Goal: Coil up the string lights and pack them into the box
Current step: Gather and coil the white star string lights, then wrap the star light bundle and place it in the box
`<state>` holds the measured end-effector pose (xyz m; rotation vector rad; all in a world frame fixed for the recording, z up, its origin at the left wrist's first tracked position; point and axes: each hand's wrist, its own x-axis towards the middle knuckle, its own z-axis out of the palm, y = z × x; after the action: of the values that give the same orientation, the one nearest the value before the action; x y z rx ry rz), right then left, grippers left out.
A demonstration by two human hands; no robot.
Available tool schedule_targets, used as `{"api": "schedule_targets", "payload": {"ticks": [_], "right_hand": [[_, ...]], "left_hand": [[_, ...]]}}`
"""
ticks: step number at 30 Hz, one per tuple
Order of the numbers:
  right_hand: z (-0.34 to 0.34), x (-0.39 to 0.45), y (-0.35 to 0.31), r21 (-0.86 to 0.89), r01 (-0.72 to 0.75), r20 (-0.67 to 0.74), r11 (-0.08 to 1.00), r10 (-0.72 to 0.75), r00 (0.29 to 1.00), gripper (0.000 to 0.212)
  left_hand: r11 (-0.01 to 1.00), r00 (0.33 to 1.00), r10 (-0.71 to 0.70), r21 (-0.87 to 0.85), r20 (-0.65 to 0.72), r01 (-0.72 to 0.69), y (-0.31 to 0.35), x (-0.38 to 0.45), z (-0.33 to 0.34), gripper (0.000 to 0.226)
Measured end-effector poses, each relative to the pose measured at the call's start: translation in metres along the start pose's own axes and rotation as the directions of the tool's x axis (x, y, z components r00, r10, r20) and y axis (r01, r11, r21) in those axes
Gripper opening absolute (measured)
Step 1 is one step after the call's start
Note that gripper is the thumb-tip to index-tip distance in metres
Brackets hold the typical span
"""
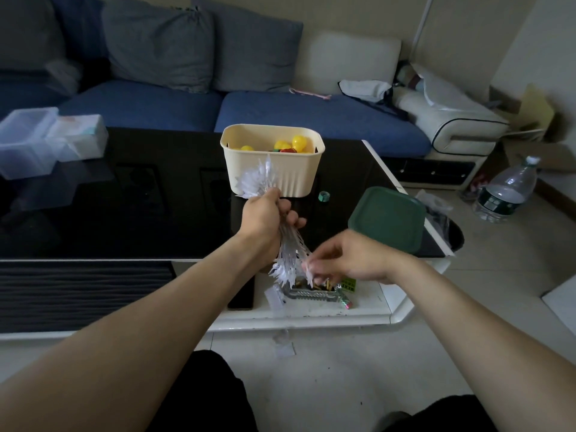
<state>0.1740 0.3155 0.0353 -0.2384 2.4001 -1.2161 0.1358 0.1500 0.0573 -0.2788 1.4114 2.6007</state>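
Above the black coffee table (pixel 140 213), your left hand (pixel 265 216) grips the light, limp string lights (pixel 290 244) mid-bundle while your right hand (pixel 346 260) pinches the loose lower end.

String lights (pixel 290 244): translucent white. Box (pixel 280 169): cream, with vertical ribbing on its wall; contents yellow (pixel 299 141), with touches of red. Lid (pixel 388 218): dark green. Desk (pixel 124 198): glossy black top, white edge. Tape roll (pixel 324 197): teal. Sofa (pixel 149 104): blue seats, grey cushions, 1 cream cushion. Small crate (pixel 348 285): bright green grid. Floor (pixel 327 369): pale beige tiles.
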Motion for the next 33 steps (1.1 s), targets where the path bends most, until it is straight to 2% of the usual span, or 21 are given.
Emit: {"api": "schedule_targets", "payload": {"ticks": [1, 2, 4, 5, 6, 7, 9, 10, 11, 13, 15, 17, 20, 22, 24, 26, 27, 30, 31, 33], "right_hand": [[0.003, 0.001, 0.001, -0.019, -0.042, -0.006, 0.999, 0.042, 0.999, 0.022], [0.004, 0.004, 0.002, -0.046, -0.050, -0.087, 0.998, 0.046, 0.995, 0.024], [0.005, 0.009, -0.003, -0.064, -0.013, -0.366, 0.998, -0.011, 0.930, 0.027], [0.004, 0.010, -0.010, -0.019, 0.035, -0.468, 0.999, -0.040, 0.883, 0.027], [0.004, 0.011, -0.016, 0.083, 0.101, -0.501, 0.991, -0.047, 0.864, 0.025], [0.005, 0.011, -0.022, 0.231, 0.177, -0.459, 0.957, -0.053, 0.887, 0.021], [0.015, 0.011, -0.030, 0.558, 0.259, -0.278, 0.789, -0.116, 0.954, 0.011], [0.022, 0.012, -0.032, 0.664, 0.262, -0.228, 0.700, -0.144, 0.963, 0.010], [0.028, 0.012, -0.034, 0.694, 0.262, -0.220, 0.671, -0.149, 0.964, 0.016], [0.035, 0.015, -0.036, 0.647, 0.253, -0.233, 0.719, -0.130, 0.964, 0.025], [0.035, 0.013, -0.040, 0.569, 0.226, -0.177, 0.791, -0.150, 0.973, 0.035], [0.031, 0.009, -0.044, 0.530, 0.158, -0.098, 0.833, -0.125, 0.987, 0.031], [0.025, 0.004, -0.052, 0.499, 0.101, -0.003, 0.861, -0.115, 0.993, 0.030], [0.025, 0.003, -0.055, 0.452, 0.104, -0.010, 0.886, -0.112, 0.994, 0.035], [0.026, 0.005, -0.055, 0.434, 0.116, -0.048, 0.893, -0.105, 0.993, 0.038], [0.027, 0.007, -0.053, 0.527, 0.116, -0.049, 0.842, -0.106, 0.993, 0.040], [0.026, 0.007, -0.052, 0.596, 0.103, -0.024, 0.796, -0.110, 0.994, 0.039], [0.019, 0.006, -0.045, 0.700, 0.045, 0.077, 0.712, -0.138, 0.988, 0.039], [0.017, 0.006, -0.042, 0.706, 0.030, 0.099, 0.708, -0.141, 0.985, 0.040], [0.014, 0.011, -0.036, 0.698, -0.001, 0.119, 0.716, -0.114, 0.986, 0.038]], "left_hand": [[1.000, 1.000, -0.005, 0.020, 0.012, 0.005, 0.001, -0.001, 0.001, 0.023], [0.999, 1.000, -0.006, 0.038, 0.026, 0.005, 0.000, -0.003, 0.002, 0.024], [0.999, 0.998, -0.008, 0.052, 0.055, 0.005, 0.000, -0.006, 0.006, 0.024], [0.999, 0.997, -0.010, 0.048, 0.073, 0.006, 0.001, -0.008, 0.007, 0.023], [1.000, 0.995, -0.020, 0.025, 0.102, 0.017, 0.001, -0.010, 0.009, 0.023], [0.999, 0.990, -0.043, -0.012, 0.134, 0.045, 0.003, -0.013, 0.011, 0.026], [0.991, 0.978, -0.093, -0.078, 0.187, 0.110, 0.005, -0.016, 0.015, 0.037], [0.991, 0.975, -0.098, -0.074, 0.201, 0.114, 0.005, -0.018, 0.016, 0.039], [0.994, 0.976, -0.086, -0.044, 0.199, 0.097, 0.004, -0.020, 0.018, 0.039], [0.999, 0.984, -0.043, 0.003, 0.175, 0.043, 0.003, -0.021, 0.021, 0.032], [0.999, 0.986, -0.026, 0.022, 0.162, 0.023, 0.006, -0.020, 0.017, 0.028], [0.998, 0.979, -0.010, 0.069, 0.204, -0.004, 0.013, -0.018, 0.008, 0.031], [0.939, 0.972, 0.048, 0.321, 0.231, -0.122, 0.019, -0.014, -0.004, 0.034], [0.894, 0.966, 0.079, 0.411, 0.247, -0.178, 0.022, -0.012, -0.006, 0.034], [0.937, 0.958, -0.020, 0.339, 0.288, -0.082, 0.026, -0.011, -0.004, 0.040], [0.960, 0.916, -0.186, 0.264, 0.354, 0.093, 0.030, -0.009, -0.001, 0.051], [0.950, 0.884, -0.261, 0.267, 0.387, 0.164, 0.032, -0.010, -0.001, 0.053], [0.910, 0.817, -0.382, 0.328, 0.432, 0.253, 0.031, -0.005, -0.005, 0.044], [0.900, 0.815, -0.401, 0.343, 0.418, 0.267, 0.029, -0.004, -0.006, 0.037], [0.880, 0.855, -0.402, 0.394, 0.327, 0.263, 0.023, 0.002, -0.004, 0.034]]}}
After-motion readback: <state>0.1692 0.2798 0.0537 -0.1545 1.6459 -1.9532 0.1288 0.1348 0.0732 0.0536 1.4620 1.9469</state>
